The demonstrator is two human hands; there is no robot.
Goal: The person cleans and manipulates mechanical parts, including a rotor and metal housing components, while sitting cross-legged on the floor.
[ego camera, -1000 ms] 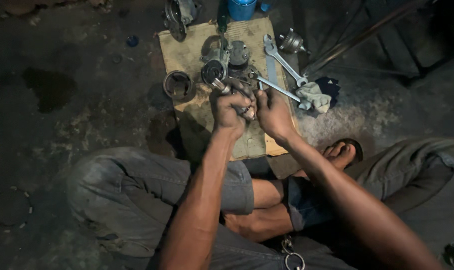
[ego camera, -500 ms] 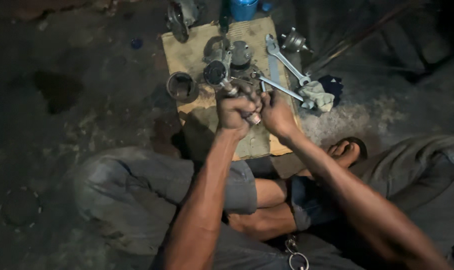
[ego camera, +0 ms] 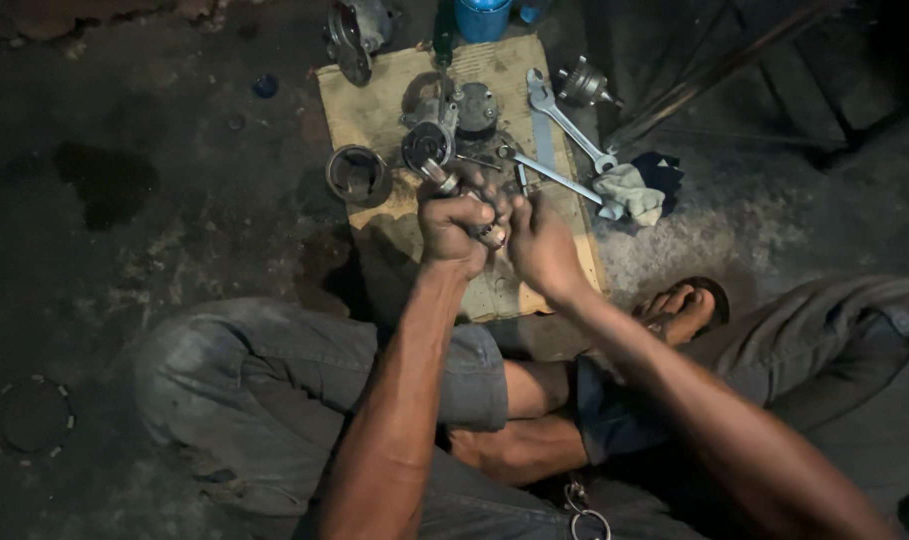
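My left hand (ego camera: 452, 228) is clenched around a short metal shaft (ego camera: 444, 182) held over the cardboard sheet (ego camera: 374, 110); my right hand (ego camera: 539, 245) presses in just beside it, fingers curled at the shaft's lower end (ego camera: 493, 237); beyond lie a round metal housing (ego camera: 357, 172), two wrenches (ego camera: 564, 120) and a pale rag (ego camera: 629, 192); my legs are folded on the dark floor (ego camera: 124, 250).
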